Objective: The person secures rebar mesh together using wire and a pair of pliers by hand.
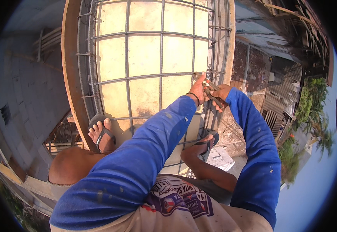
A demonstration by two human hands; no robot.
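Pincers (213, 96) in right hand (223, 92) grip, at rebar grid (161, 75).

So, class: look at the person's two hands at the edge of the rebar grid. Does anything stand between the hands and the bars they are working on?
Nothing visible does. The left hand and right hand are already at the right edge of the rebar grid, with a pincer-like tool between them, touching the bars. The feet in sandals sit lower on the grid, clear of that spot.

Blue sleeves (145, 154), flecked with pale spots; grey steel rebar grid (160, 73) over cream formwork panel (149, 54) edged in brown; black sandals (102, 135); white shirt (176, 208) with dark blue print.
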